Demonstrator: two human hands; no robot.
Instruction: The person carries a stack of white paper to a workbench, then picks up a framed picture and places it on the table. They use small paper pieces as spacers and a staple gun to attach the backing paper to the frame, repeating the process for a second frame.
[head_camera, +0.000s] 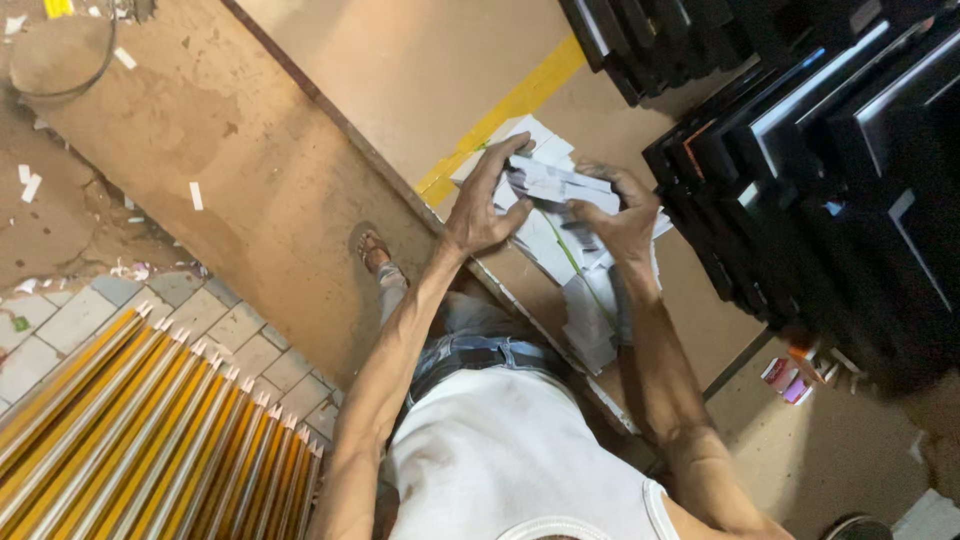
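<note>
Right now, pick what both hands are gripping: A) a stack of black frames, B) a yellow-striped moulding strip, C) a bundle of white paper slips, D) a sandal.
C: the left hand and right hand close around a bundle of white paper slips above the brown board; the black frames lie untouched beside them.

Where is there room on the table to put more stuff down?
The bare brown table top beyond the yellow stripe is free, between the table's edge and the black frames. It is crowded around the left hand and right hand, which grip white paper slips, with more slips spread below them.
</note>
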